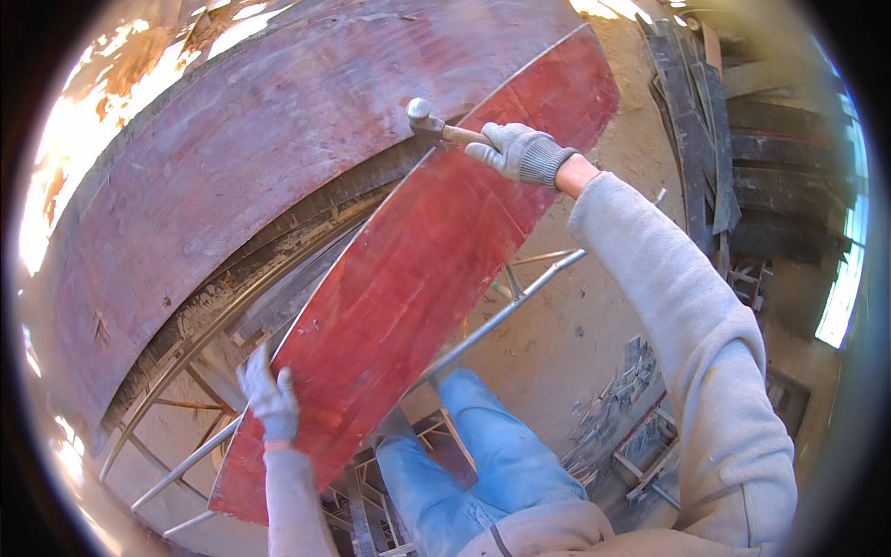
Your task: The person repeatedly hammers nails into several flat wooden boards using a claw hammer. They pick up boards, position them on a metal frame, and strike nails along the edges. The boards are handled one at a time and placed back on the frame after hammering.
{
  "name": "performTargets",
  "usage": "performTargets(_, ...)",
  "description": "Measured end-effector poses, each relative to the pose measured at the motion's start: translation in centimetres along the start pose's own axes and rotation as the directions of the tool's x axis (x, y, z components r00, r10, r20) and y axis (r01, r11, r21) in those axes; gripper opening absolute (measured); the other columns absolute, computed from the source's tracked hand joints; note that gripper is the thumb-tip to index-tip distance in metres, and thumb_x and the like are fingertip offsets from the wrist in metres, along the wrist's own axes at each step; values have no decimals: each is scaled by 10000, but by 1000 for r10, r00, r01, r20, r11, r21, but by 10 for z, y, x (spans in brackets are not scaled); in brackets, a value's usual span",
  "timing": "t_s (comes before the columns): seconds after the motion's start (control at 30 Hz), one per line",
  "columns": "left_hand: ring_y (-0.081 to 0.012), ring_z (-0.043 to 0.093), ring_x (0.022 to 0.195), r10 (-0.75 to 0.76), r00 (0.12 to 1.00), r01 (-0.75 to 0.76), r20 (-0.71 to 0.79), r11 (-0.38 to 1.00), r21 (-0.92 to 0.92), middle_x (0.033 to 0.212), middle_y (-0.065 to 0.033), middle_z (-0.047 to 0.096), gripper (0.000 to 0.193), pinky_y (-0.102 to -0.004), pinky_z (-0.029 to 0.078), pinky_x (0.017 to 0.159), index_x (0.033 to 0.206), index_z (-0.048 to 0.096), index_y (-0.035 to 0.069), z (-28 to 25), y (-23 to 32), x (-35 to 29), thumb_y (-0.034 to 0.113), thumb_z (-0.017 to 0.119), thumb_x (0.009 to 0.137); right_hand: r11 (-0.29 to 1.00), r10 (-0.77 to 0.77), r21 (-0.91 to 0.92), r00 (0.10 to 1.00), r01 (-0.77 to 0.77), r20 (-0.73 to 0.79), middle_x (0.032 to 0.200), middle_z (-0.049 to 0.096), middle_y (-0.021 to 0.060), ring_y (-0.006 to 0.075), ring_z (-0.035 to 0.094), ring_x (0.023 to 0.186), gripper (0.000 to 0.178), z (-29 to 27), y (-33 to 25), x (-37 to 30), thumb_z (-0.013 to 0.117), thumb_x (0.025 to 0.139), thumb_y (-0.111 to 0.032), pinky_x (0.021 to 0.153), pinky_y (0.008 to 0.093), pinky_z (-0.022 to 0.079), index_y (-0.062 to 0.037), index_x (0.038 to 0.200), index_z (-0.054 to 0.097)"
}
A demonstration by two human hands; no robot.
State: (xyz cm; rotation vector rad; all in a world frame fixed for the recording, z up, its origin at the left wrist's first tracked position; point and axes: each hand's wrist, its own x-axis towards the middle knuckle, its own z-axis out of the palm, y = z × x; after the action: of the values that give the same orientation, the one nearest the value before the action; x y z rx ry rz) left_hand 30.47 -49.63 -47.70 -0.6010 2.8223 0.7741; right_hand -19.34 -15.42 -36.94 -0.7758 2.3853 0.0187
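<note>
My gloved right hand [516, 151] is closed around the wooden handle of a claw hammer [458, 135], held over the upper part of a long red panel [418, 251]. The metal hammer head points left, past the panel's edge. At the lower left, my gloved left hand [269, 395] grips the panel's left edge, its thumb on the red face and its fingers over the side. The panel slants from lower left to upper right. How its underside is supported is mostly hidden.
A broad purplish sheet [251, 158] lies to the left. Metal tubes [501, 316] of a frame run beneath the red panel. Dark boards [780, 176] are stacked at the right. Scrap pieces [617, 418] lie on the ground beside my jeans-clad legs [483, 455].
</note>
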Motion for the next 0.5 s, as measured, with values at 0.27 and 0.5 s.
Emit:
performTargets(0.27, -463, 633, 679, -310, 942, 325, -128, 938, 123, 695, -216, 645, 606, -567, 467, 626, 780, 661, 101, 55, 36, 60, 475, 318, 1112, 984, -133, -118, 991, 133, 8, 816, 687, 224, 443, 689, 782, 385, 21, 56, 10, 629, 1012, -457, 674, 526, 533, -75, 1000, 585)
performTargets(0.5, -455, 634, 653, -293, 947, 310, -133, 941, 136, 693, -214, 653, 619, -553, 474, 594, 749, 657, 92, 64, 28, 58, 460, 317, 1113, 999, -4, 41, 931, 20, -365, 770, 664, 234, 463, 677, 755, 420, 112, 94, 3, 747, 924, -472, 583, 522, 525, -95, 953, 564)
